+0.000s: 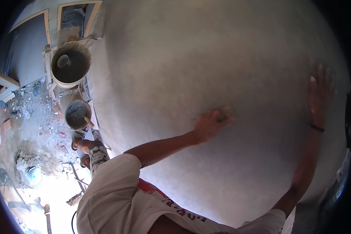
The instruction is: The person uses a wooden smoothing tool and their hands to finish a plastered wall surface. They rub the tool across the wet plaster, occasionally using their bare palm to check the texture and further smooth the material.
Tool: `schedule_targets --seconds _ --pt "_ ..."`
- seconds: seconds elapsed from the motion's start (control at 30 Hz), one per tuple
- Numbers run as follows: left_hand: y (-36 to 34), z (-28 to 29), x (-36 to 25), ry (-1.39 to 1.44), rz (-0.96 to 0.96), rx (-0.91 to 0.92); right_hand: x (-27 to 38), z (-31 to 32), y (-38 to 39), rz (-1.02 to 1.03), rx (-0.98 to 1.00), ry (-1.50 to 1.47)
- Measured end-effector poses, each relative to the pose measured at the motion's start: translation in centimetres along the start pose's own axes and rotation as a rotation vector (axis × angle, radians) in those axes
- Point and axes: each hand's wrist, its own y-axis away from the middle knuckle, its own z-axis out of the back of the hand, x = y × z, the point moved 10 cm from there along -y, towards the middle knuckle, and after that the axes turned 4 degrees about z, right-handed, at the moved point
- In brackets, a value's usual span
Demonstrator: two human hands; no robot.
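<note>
1. At the centre of the frame, my left hand is curled around a small tan block, its fingers bent over it; motion blur hides the block's exact kind.
2. The block sits at the face of a grey plastered wall, just right of the frame's middle; I cannot tell how firmly it presses.
3. At the far right, my right hand is spread wide with nothing in its grip, the palm toward the wall and the fingers pointing to the top of the frame. A dark band circles the wrist.
4. At upper left, well apart from both hands, stands a large round bucket with a pale cup-like vessel inside.
5. Below it, a smaller round pan carries a tool with a wooden handle at its edge, near my sandalled feet.
</note>
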Motion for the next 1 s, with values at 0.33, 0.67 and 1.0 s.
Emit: schedule_targets --seconds 0.33,0.67,1.0 --pt "-28.4 11.4 -9.2 -0.040 -0.086 -0.191 -13.6 2.4 23.6 -0.220 0.000 -0.291" --pt "-20.2 3.3 -15.5 0.322 -0.182 0.044 -13.3 3.6 33.6 -0.273 0.055 -0.221" --pt "-41.6 14.8 -28.1 -0.041 -0.619 -0.477 -12.2 5.1 31.2 -0.282 -0.061 -0.291"
